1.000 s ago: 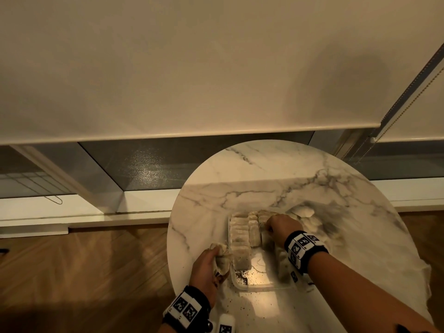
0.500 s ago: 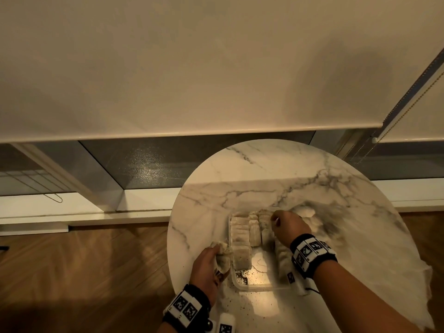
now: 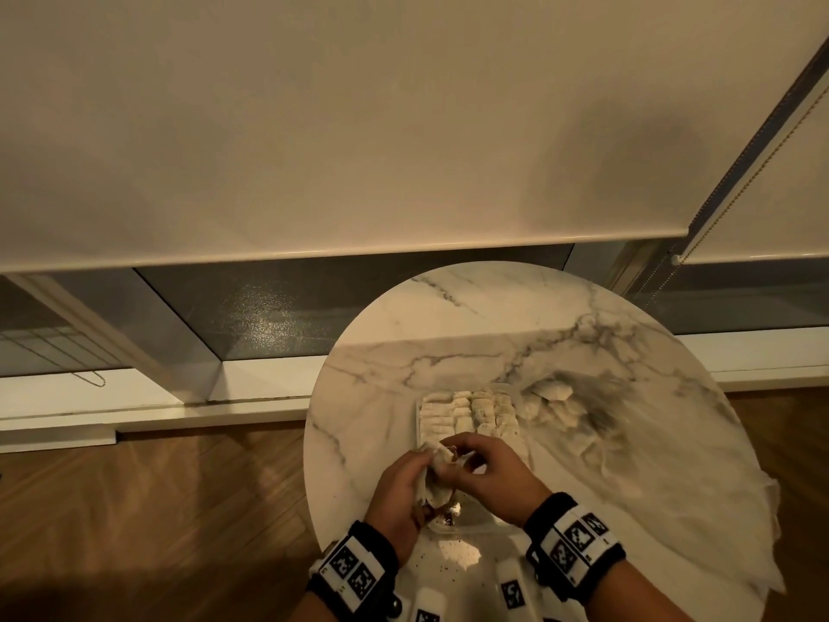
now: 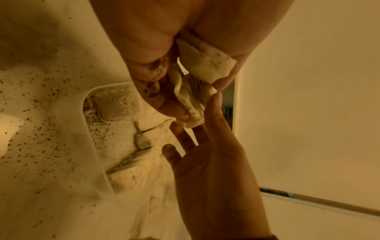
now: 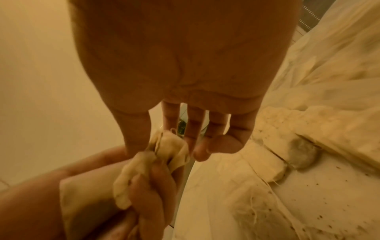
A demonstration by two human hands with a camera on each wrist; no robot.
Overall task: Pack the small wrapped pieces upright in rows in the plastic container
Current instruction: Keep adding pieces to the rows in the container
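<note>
No words or brand names can be read; both black wristbands carry only white tags with black square codes. On the left, the left hand has its fingers curled tight around a bunch of small wrapped pieces, soft cream packets, held over the near end of the plastic container. Dark crumbs stick to its fingers. The right hand meets it, thumb and fingers pinching the top of one packet; the other fingers are loosely bent. More packets stand in rows at the container's far end. The container sits on the round marble table. To the right, loose packets lie beside it.
</note>
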